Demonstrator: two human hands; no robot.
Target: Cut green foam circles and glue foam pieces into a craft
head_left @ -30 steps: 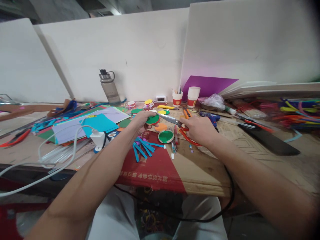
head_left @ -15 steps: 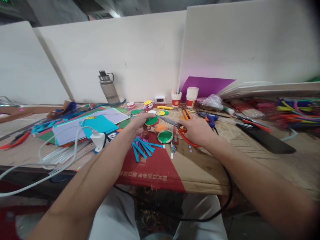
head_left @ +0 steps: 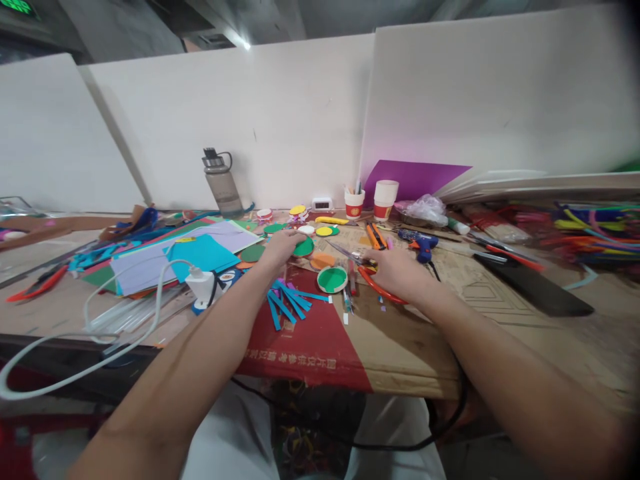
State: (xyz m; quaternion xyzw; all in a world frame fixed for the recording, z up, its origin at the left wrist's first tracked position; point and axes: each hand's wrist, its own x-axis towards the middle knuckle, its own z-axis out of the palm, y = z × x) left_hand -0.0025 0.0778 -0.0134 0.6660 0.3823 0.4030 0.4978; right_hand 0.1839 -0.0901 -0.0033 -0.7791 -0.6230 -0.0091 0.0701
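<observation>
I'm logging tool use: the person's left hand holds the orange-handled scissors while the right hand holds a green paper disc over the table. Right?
Not quite: the hands are swapped. In the head view the right hand grips the orange-handled scissors, and the left hand holds the green paper disc over the table.
</observation>
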